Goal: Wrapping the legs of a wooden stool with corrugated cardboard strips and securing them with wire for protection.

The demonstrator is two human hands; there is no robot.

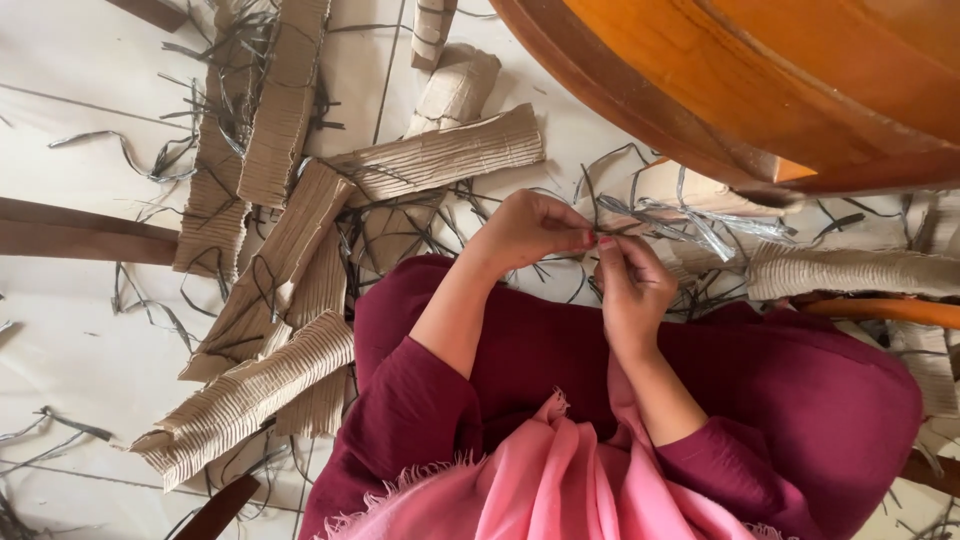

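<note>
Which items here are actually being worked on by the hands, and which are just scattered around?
In hand:
- left hand and right hand, fingers pinching together
- silvery grey strips held between them

Lying about:
- corrugated cardboard pieces on the floor
- loose dark strips strewn over the tiles
- round wooden table
- dark wooden leg

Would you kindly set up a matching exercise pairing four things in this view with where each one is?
Things:
1. silvery strips
2. corrugated cardboard pieces
3. wooden table
4. pink scarf

Places:
A. upper right, its curved edge over the floor
B. on the lap, bottom centre
C. pinched between the left hand and the right hand
D. scattered over the pale floor at left

Pairs: 1-C, 2-D, 3-A, 4-B
</note>
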